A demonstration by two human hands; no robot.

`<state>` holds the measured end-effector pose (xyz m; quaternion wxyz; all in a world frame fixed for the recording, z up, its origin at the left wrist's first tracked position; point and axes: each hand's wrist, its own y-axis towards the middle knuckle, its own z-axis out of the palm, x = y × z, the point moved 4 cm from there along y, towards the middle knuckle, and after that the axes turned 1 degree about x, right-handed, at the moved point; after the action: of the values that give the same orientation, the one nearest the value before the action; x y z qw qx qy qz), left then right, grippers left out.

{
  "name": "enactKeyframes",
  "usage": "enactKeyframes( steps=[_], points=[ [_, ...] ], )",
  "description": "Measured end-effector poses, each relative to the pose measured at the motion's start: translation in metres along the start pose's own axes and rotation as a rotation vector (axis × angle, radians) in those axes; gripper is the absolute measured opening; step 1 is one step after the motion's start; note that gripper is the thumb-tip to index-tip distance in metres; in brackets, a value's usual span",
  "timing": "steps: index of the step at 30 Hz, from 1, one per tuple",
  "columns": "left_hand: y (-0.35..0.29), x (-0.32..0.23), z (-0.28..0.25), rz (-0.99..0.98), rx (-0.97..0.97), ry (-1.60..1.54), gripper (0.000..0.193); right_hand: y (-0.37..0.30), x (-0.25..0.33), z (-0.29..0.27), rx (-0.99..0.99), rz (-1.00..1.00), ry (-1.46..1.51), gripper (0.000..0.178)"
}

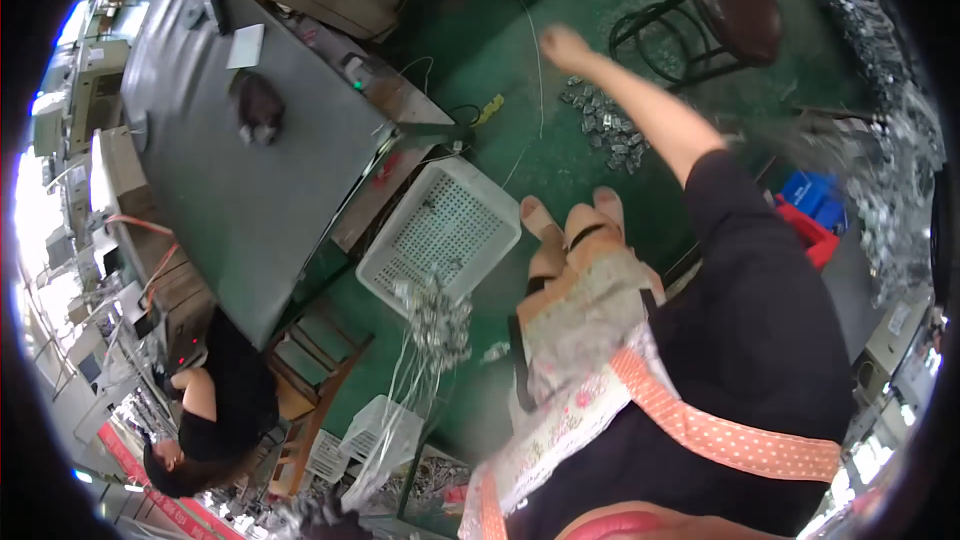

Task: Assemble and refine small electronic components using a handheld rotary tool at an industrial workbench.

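My right arm reaches out over the green floor, and my right hand (567, 48) is bare and too blurred to show its fingers. A thin pale cord (541, 90) runs past it. At the lower edge, what looks like my left hand (328, 517) in a dark glove closes around a bundle of long white strands (385, 450); its arm is out of view. The strands stretch to a cluster of shiny metal parts (437, 330) against the near rim of a white perforated basket (490, 202). More small metal pieces (612, 128) lie heaped on the floor near my right forearm.
A grey table (270, 200) with a dark glove-like item (258, 108) stands at left. A round stool (735, 8) is at far right, with blue bins (812, 198) and heaped metal parts nearby. Another person (225, 405) sits beside a wooden chair (310, 390) at lower left.
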<state>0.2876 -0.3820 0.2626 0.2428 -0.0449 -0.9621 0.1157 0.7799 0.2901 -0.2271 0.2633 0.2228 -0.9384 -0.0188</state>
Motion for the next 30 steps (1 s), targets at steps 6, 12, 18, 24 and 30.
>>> enactKeyframes(
  steps=[6,12,18,24,30],
  points=[
    [0.068,-0.041,0.122,-0.211,0.133,-0.163,0.052,-0.181,-0.1,0.257,1.062,0.217,-0.144,0.059],
    [0.12,-0.058,0.231,-0.438,0.139,-0.271,0.048,-0.194,-0.142,0.413,1.057,0.125,-0.29,0.062],
    [0.139,-0.068,0.326,-0.704,-0.026,-0.432,0.043,-0.191,-0.191,0.468,1.066,-0.162,-0.715,0.034],
    [0.1,-0.068,0.303,-1.01,-0.17,-0.622,0.039,-0.123,-0.164,0.361,0.699,-0.136,-0.281,0.024],
    [0.004,-0.086,0.203,-1.387,-0.368,-0.812,0.036,0.031,-0.1,0.124,-0.205,-0.032,0.032,0.021]
  ],
)
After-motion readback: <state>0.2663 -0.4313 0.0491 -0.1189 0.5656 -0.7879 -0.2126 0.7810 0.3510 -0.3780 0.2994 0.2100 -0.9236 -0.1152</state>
